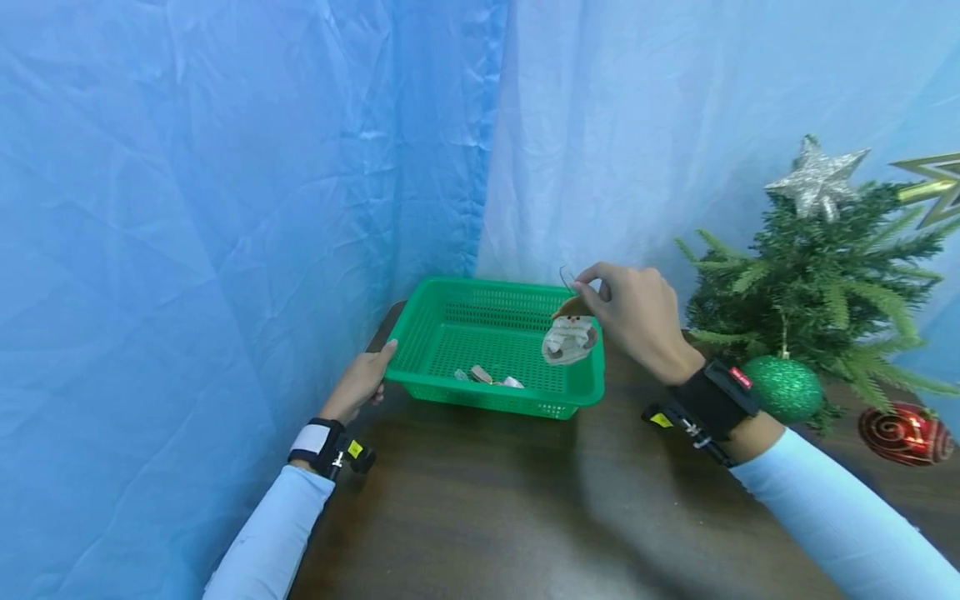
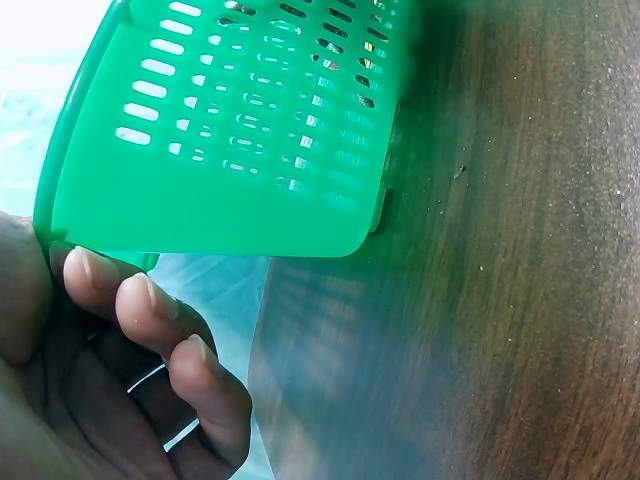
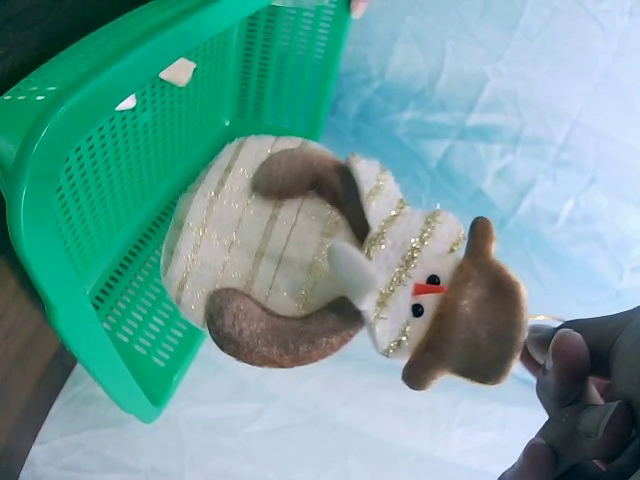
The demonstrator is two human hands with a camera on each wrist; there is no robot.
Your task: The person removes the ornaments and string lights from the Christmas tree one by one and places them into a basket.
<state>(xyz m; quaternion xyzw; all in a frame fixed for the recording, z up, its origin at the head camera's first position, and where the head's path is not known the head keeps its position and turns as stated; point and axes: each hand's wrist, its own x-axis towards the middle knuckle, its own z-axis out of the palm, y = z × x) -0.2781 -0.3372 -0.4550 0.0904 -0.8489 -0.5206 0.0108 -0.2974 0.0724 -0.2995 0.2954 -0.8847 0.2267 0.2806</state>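
A snowman ornament point(image 1: 570, 342) hangs above the right part of a green plastic basket point(image 1: 480, 402). My right hand point(image 1: 639, 312) pinches it at its top, by the hanging loop above the hat. The right wrist view shows the snowman point(image 3: 290, 240) with a brown hat, brown arms, an orange nose and gold glitter stripes. At the basket's left end, my left hand point(image 1: 358, 385) grips the rim, fingers curled beneath it in the left wrist view. Several small pale pieces point(image 1: 482, 374) lie inside the basket near its front wall; their kind is unclear.
On the right stands a small Christmas tree point(image 1: 795, 292) bearing a silver star point(image 1: 817, 177), a green glitter bauble point(image 1: 783, 389) and a red bauble point(image 1: 903, 435). A gold star outline point(image 1: 937, 187) juts in at the right edge. Blue cloth point(image 1: 225, 208) hangs behind the dark wooden table point(image 1: 480, 500).
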